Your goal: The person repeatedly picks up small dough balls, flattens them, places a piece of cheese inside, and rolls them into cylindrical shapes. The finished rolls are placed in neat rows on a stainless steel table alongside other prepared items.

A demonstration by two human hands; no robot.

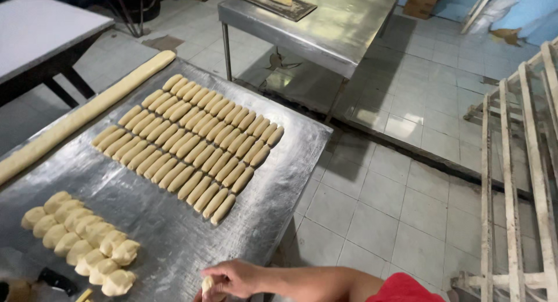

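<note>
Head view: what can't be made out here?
- Left hand: outside the head view, cut off by the frame.
- Right hand: fingers curl round a dough piece, hiding most of it.
- Dough rope: near end cut by the left edge.
- Black object by the dough lumps: too small and cropped to identify.

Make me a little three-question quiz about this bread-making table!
1. True or false: the right hand pinches a small dough piece.
2. Which lies along the metal table's far left edge? A) long dough rope B) rolling pin C) knife
3. Fill in: the shaped dough sticks lie in neat ____.

Key: 1 true; 2 A; 3 rows.
</note>
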